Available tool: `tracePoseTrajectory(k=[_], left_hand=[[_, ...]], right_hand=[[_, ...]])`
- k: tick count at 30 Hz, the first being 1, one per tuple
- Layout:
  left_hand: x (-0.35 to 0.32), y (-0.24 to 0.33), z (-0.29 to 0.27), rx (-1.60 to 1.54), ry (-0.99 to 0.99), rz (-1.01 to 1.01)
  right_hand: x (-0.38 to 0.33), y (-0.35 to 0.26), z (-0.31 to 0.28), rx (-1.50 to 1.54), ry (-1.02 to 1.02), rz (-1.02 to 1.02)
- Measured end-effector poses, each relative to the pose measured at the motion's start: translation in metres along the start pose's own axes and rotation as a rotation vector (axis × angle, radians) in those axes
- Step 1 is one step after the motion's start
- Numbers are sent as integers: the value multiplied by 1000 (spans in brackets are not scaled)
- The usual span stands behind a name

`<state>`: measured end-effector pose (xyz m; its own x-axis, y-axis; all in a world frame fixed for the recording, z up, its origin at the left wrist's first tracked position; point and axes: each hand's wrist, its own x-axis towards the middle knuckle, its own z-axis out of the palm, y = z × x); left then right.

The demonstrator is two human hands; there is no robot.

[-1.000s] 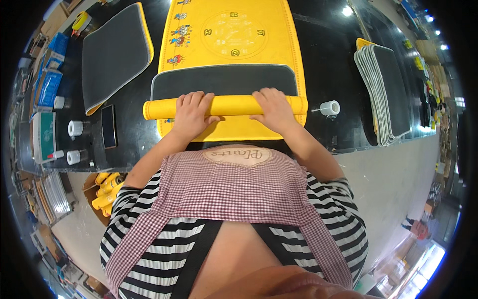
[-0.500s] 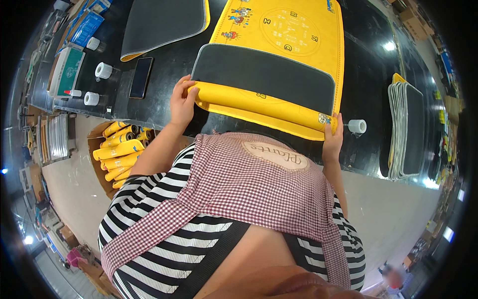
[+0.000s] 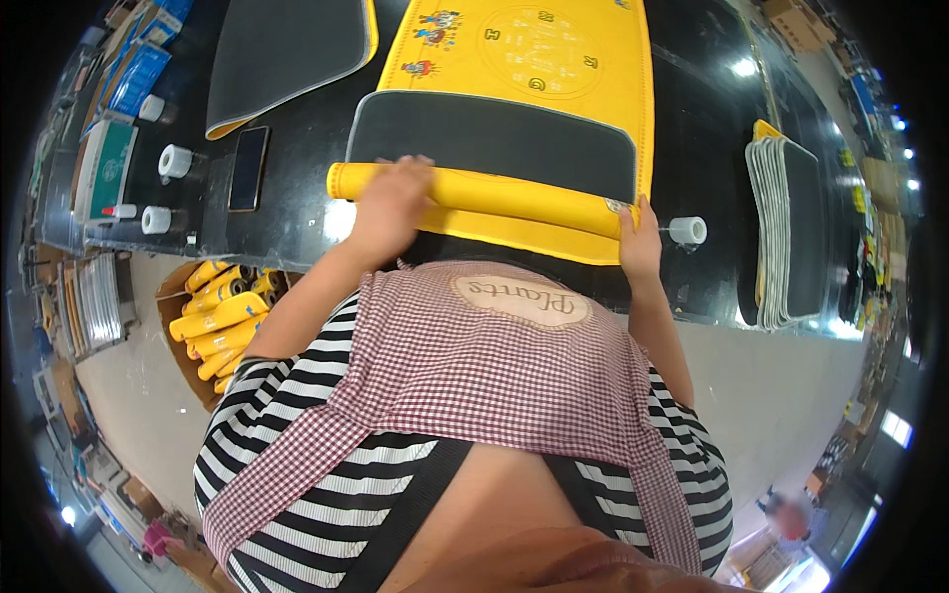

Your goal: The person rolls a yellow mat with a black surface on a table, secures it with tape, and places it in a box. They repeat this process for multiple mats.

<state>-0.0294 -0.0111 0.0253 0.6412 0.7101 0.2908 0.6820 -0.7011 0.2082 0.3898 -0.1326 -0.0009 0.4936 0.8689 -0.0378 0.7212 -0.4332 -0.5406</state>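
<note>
Here the person stands at a black worktable (image 3: 297, 222), bent over a yellow mat (image 3: 539, 59) that lies flat across it and bears a clock-face print. The near end of the mat is turned over, showing its dark grey underside (image 3: 489, 143), and is wound into a yellow roll (image 3: 494, 193) that lies crosswise at about the centre of the view. The left hand (image 3: 390, 203) lies on top of the roll near its left end, palm down, with the fingers spread and curled over the tube. The right hand (image 3: 641, 242) grips the roll's right end at about 3 o'clock from the left hand, with the fingers closed round the end. Just beyond the right hand, at 3 o'clock, a small white tape roll (image 3: 690, 230) lies on the table. Farther out at 3 o'clock a stack of mats (image 3: 781, 232) stands with grey edges showing. At 10 o'clock another dark grey mat (image 3: 287, 49) lies flat, with a black phone (image 3: 248, 168) just below it and two white tape rolls (image 3: 175, 160) to its left. At 8 o'clock, below the table edge, a cardboard box (image 3: 173, 306) holds finished yellow rolled mats (image 3: 213, 316).
</note>
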Motion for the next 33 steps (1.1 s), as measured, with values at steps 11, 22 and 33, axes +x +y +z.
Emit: tracePoseTrajectory(k=[11, 22, 33], left_hand=[[111, 57, 37, -21, -258, 90], [111, 57, 36, 38, -241, 102], [94, 66, 41, 12, -244, 83]], right_hand=[[125, 43, -66, 542, 297, -97], [98, 114, -129, 177, -439, 293], [100, 11, -84, 901, 0, -26]])
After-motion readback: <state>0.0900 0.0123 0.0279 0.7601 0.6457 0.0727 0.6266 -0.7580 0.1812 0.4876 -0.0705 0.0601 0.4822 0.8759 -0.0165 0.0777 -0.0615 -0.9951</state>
